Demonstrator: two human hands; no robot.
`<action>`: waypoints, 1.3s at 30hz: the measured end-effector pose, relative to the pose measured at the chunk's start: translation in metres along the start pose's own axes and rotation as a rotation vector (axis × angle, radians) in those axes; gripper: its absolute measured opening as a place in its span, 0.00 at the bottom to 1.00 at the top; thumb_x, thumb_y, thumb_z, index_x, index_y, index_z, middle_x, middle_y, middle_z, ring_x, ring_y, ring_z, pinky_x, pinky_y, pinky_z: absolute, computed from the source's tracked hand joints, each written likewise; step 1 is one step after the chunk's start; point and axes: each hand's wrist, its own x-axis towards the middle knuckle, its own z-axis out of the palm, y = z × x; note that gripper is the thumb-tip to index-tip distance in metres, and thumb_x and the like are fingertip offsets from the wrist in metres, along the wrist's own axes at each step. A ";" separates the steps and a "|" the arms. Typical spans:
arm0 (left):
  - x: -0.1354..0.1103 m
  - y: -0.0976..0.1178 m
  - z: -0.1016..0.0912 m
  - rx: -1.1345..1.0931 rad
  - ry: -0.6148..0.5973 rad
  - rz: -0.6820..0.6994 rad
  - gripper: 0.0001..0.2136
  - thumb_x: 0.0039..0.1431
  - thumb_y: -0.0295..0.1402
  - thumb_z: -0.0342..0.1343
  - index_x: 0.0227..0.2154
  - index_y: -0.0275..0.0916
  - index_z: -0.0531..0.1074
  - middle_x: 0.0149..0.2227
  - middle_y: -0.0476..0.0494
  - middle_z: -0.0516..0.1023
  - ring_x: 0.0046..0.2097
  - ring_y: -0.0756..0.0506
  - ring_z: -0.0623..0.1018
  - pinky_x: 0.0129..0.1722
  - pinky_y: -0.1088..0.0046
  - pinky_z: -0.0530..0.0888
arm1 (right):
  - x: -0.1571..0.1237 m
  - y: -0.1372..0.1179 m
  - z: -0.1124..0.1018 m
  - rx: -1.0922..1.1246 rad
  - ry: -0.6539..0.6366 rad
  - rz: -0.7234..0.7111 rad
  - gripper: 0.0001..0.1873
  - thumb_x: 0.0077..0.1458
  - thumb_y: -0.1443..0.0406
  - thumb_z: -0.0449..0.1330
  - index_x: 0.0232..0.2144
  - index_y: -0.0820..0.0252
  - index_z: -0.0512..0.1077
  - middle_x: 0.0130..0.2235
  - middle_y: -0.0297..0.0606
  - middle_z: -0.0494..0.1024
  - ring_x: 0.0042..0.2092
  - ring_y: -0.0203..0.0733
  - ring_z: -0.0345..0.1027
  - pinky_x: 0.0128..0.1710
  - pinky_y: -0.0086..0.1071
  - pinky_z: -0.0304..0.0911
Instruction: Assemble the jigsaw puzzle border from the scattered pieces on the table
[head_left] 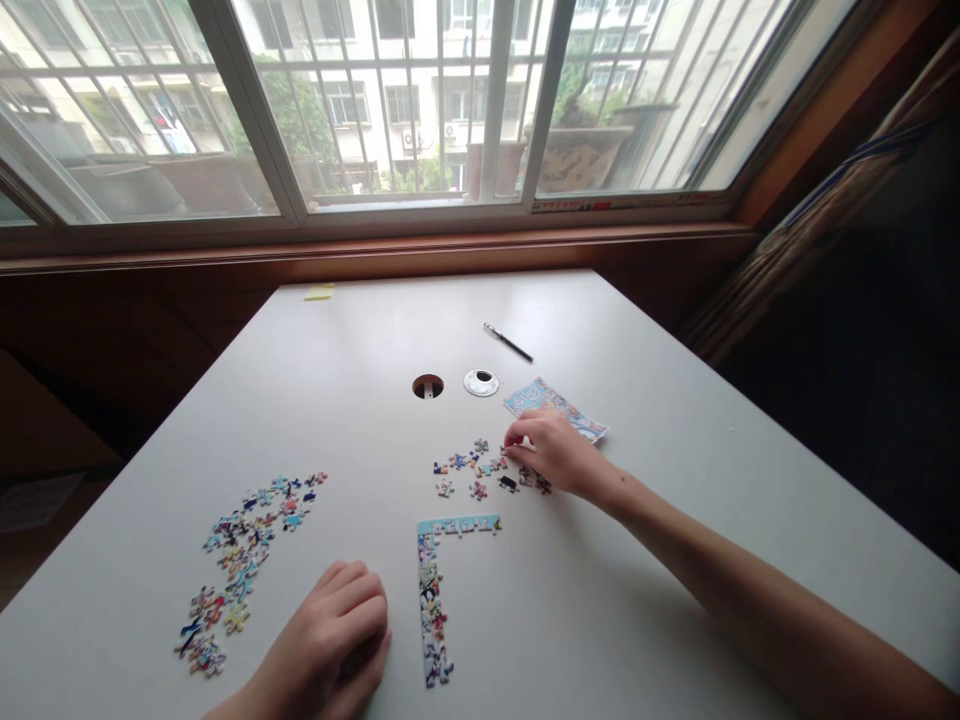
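Observation:
My right hand [551,448] reaches over a small group of loose puzzle pieces [478,490], thumb and index finger pinched on a puzzle piece at the group's right side. Some pieces are partly hidden under that hand. Loosely curled, my left hand [337,635] rests on the table with no piece showing in it. It lies between a larger scatter of loose pieces [244,550] on the left and the joined puzzle border [430,600]. That border forms an L-shaped corner, with a light blue top strip and a colourful left strip.
A folded picture sheet [540,395] lies just beyond my right hand. Farther back are a pen [510,343], a round silver cap [481,383] and a cable hole [428,387] in the white table [360,370]. Yellow paper [319,292] sits near the far edge, below the barred window.

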 end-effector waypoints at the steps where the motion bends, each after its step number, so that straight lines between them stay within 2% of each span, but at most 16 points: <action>1: 0.000 0.000 0.000 -0.001 -0.003 0.001 0.09 0.62 0.20 0.47 0.29 0.40 0.56 0.29 0.47 0.67 0.33 0.46 0.66 0.36 0.67 0.63 | 0.000 0.001 -0.001 -0.009 0.011 -0.008 0.05 0.57 0.66 0.62 0.31 0.57 0.79 0.36 0.39 0.79 0.38 0.43 0.70 0.40 0.35 0.62; 4: -0.002 -0.001 0.000 -0.002 -0.012 0.002 0.09 0.62 0.20 0.47 0.29 0.40 0.56 0.29 0.47 0.67 0.33 0.46 0.66 0.37 0.67 0.63 | -0.001 0.003 -0.014 -0.025 -0.034 -0.005 0.07 0.58 0.67 0.60 0.34 0.56 0.80 0.36 0.37 0.79 0.37 0.41 0.70 0.39 0.35 0.61; 7: -0.003 -0.002 0.000 -0.001 -0.020 -0.003 0.09 0.62 0.20 0.47 0.29 0.40 0.57 0.30 0.47 0.67 0.34 0.46 0.66 0.37 0.67 0.63 | -0.003 0.002 -0.032 -0.100 -0.218 0.003 0.07 0.54 0.66 0.64 0.36 0.54 0.80 0.38 0.37 0.79 0.40 0.44 0.70 0.40 0.35 0.61; 9: -0.003 -0.002 0.001 -0.001 -0.019 -0.003 0.09 0.62 0.21 0.47 0.29 0.40 0.57 0.30 0.47 0.67 0.34 0.46 0.66 0.37 0.66 0.63 | -0.004 -0.001 -0.038 -0.157 -0.323 0.015 0.06 0.52 0.66 0.66 0.35 0.54 0.80 0.39 0.38 0.79 0.43 0.47 0.70 0.41 0.35 0.61; 12: -0.003 -0.002 0.001 -0.001 -0.012 0.002 0.09 0.63 0.21 0.47 0.29 0.40 0.56 0.29 0.47 0.67 0.34 0.46 0.66 0.37 0.66 0.63 | -0.005 -0.004 -0.039 -0.189 -0.383 0.010 0.03 0.52 0.68 0.65 0.32 0.56 0.78 0.39 0.40 0.78 0.46 0.48 0.69 0.42 0.35 0.60; 15: -0.002 -0.002 0.001 0.002 -0.020 0.003 0.09 0.62 0.21 0.47 0.29 0.39 0.57 0.29 0.47 0.67 0.34 0.46 0.66 0.37 0.67 0.64 | -0.005 -0.005 -0.037 -0.171 -0.378 0.015 0.03 0.52 0.69 0.64 0.31 0.58 0.77 0.41 0.41 0.77 0.46 0.48 0.68 0.42 0.34 0.60; 19: -0.002 -0.002 0.000 0.010 -0.019 0.000 0.09 0.62 0.21 0.47 0.28 0.39 0.57 0.29 0.47 0.67 0.33 0.46 0.66 0.36 0.67 0.64 | -0.004 -0.002 -0.035 -0.124 -0.363 0.040 0.03 0.51 0.70 0.63 0.29 0.58 0.76 0.34 0.39 0.78 0.39 0.44 0.69 0.38 0.33 0.58; 21: -0.002 -0.002 0.000 0.006 -0.022 -0.001 0.09 0.63 0.21 0.47 0.29 0.40 0.56 0.29 0.47 0.67 0.34 0.46 0.66 0.36 0.67 0.64 | -0.003 -0.002 -0.033 -0.066 -0.308 0.021 0.03 0.53 0.70 0.63 0.30 0.58 0.76 0.32 0.37 0.77 0.36 0.41 0.68 0.36 0.32 0.58; 24: -0.002 -0.002 0.001 0.002 -0.032 -0.011 0.10 0.63 0.21 0.47 0.29 0.40 0.56 0.30 0.47 0.67 0.34 0.46 0.66 0.36 0.66 0.64 | -0.002 -0.004 -0.026 0.069 -0.216 -0.020 0.04 0.55 0.68 0.62 0.33 0.58 0.77 0.32 0.36 0.78 0.35 0.38 0.68 0.35 0.31 0.59; 28: -0.002 -0.003 0.002 0.006 -0.028 -0.012 0.10 0.62 0.21 0.47 0.29 0.40 0.55 0.30 0.47 0.67 0.34 0.45 0.67 0.37 0.66 0.64 | -0.005 -0.013 -0.007 0.272 -0.257 -0.094 0.06 0.56 0.69 0.60 0.34 0.58 0.78 0.31 0.34 0.78 0.33 0.35 0.69 0.35 0.29 0.61; 30: -0.003 -0.002 0.002 0.009 -0.025 -0.007 0.10 0.62 0.21 0.47 0.29 0.40 0.56 0.30 0.47 0.67 0.34 0.45 0.67 0.37 0.66 0.63 | -0.007 -0.017 0.003 0.281 -0.244 -0.168 0.07 0.55 0.72 0.60 0.35 0.59 0.77 0.32 0.34 0.78 0.33 0.34 0.68 0.35 0.29 0.61; 33: -0.003 -0.002 0.002 0.013 -0.018 -0.002 0.10 0.61 0.20 0.48 0.29 0.40 0.56 0.29 0.47 0.67 0.33 0.46 0.67 0.36 0.67 0.63 | -0.008 -0.019 0.011 0.199 -0.157 -0.255 0.06 0.54 0.72 0.62 0.35 0.60 0.76 0.34 0.36 0.77 0.32 0.34 0.65 0.35 0.29 0.60; 37: -0.003 -0.002 0.002 0.016 -0.022 -0.002 0.10 0.61 0.21 0.48 0.29 0.40 0.56 0.29 0.47 0.67 0.33 0.46 0.67 0.36 0.67 0.63 | -0.007 -0.012 -0.003 0.100 -0.086 -0.199 0.05 0.59 0.69 0.60 0.34 0.58 0.76 0.36 0.37 0.76 0.35 0.37 0.67 0.39 0.31 0.60; 39: -0.003 -0.003 0.002 0.016 -0.024 -0.002 0.09 0.62 0.21 0.47 0.29 0.40 0.56 0.29 0.47 0.67 0.33 0.46 0.67 0.36 0.67 0.64 | -0.008 -0.008 -0.018 0.011 -0.168 -0.145 0.05 0.58 0.68 0.60 0.35 0.57 0.77 0.38 0.38 0.77 0.39 0.40 0.69 0.40 0.33 0.60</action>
